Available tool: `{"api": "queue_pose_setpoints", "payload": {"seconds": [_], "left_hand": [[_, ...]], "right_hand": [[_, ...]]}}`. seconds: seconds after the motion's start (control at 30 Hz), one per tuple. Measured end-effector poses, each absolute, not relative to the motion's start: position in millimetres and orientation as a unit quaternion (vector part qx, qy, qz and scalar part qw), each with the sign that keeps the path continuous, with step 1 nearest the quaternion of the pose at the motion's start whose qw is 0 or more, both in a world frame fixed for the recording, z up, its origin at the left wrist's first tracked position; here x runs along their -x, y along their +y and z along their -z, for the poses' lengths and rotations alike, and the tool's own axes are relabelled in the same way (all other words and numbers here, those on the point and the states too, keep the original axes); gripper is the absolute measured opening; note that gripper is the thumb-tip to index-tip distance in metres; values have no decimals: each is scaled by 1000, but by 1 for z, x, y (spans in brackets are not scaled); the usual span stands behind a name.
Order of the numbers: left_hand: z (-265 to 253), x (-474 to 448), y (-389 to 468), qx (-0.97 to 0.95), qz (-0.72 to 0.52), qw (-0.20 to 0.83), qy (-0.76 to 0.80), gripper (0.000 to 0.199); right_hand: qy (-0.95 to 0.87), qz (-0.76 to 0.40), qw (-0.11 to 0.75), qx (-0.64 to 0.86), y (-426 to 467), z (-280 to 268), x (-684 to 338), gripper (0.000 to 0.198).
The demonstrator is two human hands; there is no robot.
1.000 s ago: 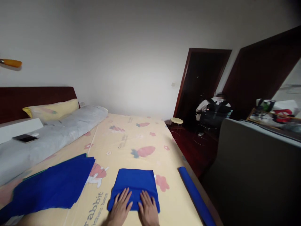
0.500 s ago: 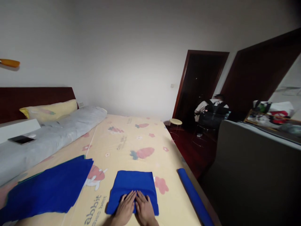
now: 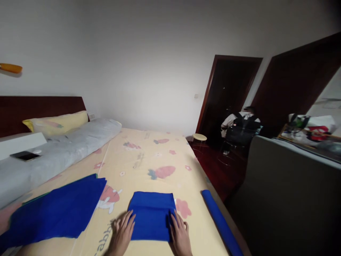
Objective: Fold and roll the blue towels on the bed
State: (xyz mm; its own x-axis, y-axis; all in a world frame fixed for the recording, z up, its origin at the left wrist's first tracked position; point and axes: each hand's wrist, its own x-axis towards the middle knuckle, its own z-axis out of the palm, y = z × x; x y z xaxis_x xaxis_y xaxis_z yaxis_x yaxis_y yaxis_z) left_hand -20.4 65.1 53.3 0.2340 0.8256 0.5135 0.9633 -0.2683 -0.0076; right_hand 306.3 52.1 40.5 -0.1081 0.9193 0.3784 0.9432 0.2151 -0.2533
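A folded blue cloth [image 3: 151,222] lies flat on the bed in front of me, with a crease running across it. At its left edge rests my left hand [image 3: 123,229], fingers apart and touching the fabric. My right hand [image 3: 180,229] lies over the right edge, its fingers also spread. To the left is a larger spread of blue cloth [image 3: 57,211], seemingly in layers with a green edging. A rolled blue cloth [image 3: 221,222] sits along the bed's right edge.
The bed [image 3: 141,153] has a yellow patterned sheet. A grey quilt [image 3: 77,142], pillow [image 3: 58,124] and tablet-like device [image 3: 23,155] are on the left. At the right stand a stool [image 3: 199,137], a dark panel [image 3: 282,192] and a seated person [image 3: 239,124].
Both hands have moved apart from the middle of the folded cloth, the left hand to its left edge and the right hand to its right edge.
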Motion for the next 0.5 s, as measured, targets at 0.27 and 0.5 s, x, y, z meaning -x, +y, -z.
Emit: {"api": "queue_pose_setpoints", "payload": {"seconds": [0.27, 0.5], "left_hand": [[-50, 63, 22, 851, 194, 101, -478, 52], [-89, 54, 38, 801, 183, -48, -567, 51]], "right_hand": [[-814, 36, 223, 535, 14, -29, -349, 50], [-796, -30, 218, 564, 20, -80, -334, 32]]}}
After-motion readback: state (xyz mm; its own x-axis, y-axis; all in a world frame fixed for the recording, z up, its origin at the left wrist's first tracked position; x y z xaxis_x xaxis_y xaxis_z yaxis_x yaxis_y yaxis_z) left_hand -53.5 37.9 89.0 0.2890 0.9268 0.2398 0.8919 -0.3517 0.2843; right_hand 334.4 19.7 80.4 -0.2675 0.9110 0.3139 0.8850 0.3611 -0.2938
